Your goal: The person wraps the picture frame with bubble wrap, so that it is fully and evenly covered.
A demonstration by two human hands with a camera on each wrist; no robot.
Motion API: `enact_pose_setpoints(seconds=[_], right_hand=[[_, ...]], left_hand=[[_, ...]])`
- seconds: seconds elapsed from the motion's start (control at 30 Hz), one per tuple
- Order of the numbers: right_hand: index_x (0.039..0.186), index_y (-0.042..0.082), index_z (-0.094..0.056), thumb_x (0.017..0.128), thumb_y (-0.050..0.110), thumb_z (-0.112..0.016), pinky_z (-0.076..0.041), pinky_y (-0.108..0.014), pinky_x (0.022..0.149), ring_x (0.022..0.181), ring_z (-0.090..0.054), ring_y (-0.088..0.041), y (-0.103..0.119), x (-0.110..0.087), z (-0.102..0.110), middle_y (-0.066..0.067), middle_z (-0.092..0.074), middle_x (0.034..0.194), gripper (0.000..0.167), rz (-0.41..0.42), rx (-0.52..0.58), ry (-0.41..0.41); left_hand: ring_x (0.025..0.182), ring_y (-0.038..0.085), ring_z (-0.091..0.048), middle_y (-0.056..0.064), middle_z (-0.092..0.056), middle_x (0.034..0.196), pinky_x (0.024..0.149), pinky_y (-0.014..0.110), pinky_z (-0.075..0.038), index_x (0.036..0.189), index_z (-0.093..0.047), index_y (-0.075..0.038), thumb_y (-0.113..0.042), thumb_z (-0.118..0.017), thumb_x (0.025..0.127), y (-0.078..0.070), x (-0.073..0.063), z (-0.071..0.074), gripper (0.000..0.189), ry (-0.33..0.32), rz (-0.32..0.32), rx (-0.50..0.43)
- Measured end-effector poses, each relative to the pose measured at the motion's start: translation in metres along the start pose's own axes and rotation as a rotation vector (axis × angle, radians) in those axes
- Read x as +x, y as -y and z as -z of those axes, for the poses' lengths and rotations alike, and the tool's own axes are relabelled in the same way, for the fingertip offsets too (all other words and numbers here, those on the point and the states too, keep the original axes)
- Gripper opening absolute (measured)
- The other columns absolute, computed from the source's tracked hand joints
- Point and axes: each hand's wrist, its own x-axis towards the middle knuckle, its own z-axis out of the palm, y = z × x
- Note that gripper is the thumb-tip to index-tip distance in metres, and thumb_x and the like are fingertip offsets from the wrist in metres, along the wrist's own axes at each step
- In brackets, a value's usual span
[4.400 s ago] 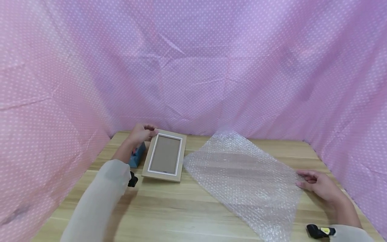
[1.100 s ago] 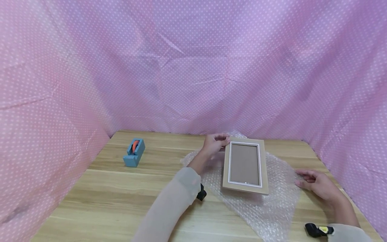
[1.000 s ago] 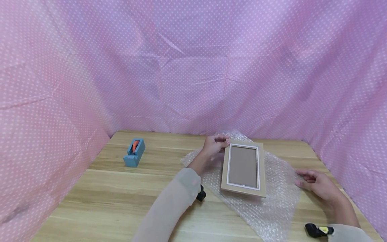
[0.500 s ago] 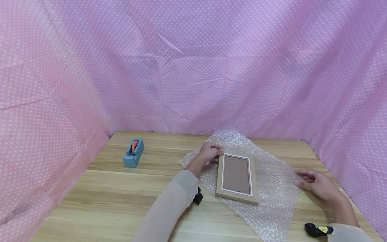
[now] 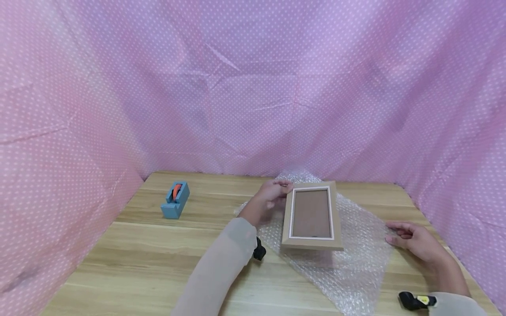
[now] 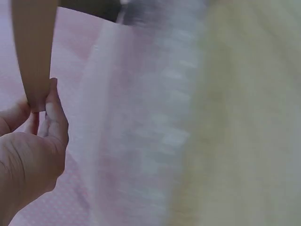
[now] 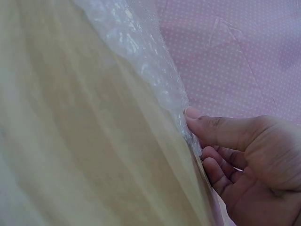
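Observation:
My left hand [image 5: 272, 193] grips the light wooden picture frame [image 5: 337, 219] by its upper left corner, and in the left wrist view thumb and fingers [image 6: 57, 115] pinch the frame's edge [image 6: 35, 52]. The frame is tilted, held above a sheet of bubble wrap [image 5: 363, 245] with its shadow falling on the sheet. The wrap lies diagonally on the table under it. At the right, my right hand [image 5: 421, 241] pinches the wrap's right corner; its thumb [image 7: 221, 131] is on top of the bubble wrap [image 7: 155, 80] in the right wrist view.
A blue tape dispenser [image 5: 175, 204] with an orange roll stands at the back left of the wooden table [image 5: 150, 263]. Pink dotted cloth [image 5: 253, 109] hangs behind the table and along both sides.
The left hand has carried the frame rightward from beside the tape dispenser to over the bubble wrap. Half a second ago the frame was lower; now it is raised. The right hand stays at its corner.

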Motion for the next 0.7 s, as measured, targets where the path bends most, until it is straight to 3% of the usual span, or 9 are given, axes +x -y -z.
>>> enact_pose_setpoints(seconds=[0.3,0.47,0.7], right_hand=[[0.139,-0.011,-0.054,0.093,0.024,-0.077,-0.047,-0.018,0.073,0.091,-0.054,0.0,-0.003,0.0,-0.004,-0.007,-0.064,0.112,0.062,0.027,0.059,-0.016],[0.138,-0.014,-0.054,0.093,0.019,-0.077,-0.048,-0.018,0.072,0.089,-0.056,-0.001,-0.003,0.0,-0.006,-0.006,-0.066,0.108,0.06,0.032,0.078,-0.024],[0.137,-0.014,-0.053,0.094,0.018,-0.077,-0.048,-0.017,0.073,0.091,-0.055,0.001,-0.003,0.0,-0.006,-0.01,-0.065,0.111,0.059,0.034,0.067,-0.026]], left_hand=[[0.074,0.015,-0.069,0.006,-0.072,0.092,0.075,0.03,-0.061,0.115,-0.072,-0.001,-0.001,-0.073,0.092,-0.031,0.004,-0.014,0.022,-0.041,-0.129,-0.188],[0.072,0.015,-0.069,0.005,-0.072,0.088,0.07,0.027,-0.061,0.112,-0.071,0.001,0.002,-0.071,0.093,-0.033,0.009,-0.019,0.019,-0.088,-0.204,-0.263],[0.073,0.015,-0.07,0.008,-0.073,0.089,0.073,0.032,-0.063,0.11,-0.072,0.004,0.005,-0.072,0.091,-0.029,0.011,-0.028,0.02,-0.14,-0.246,-0.242]])
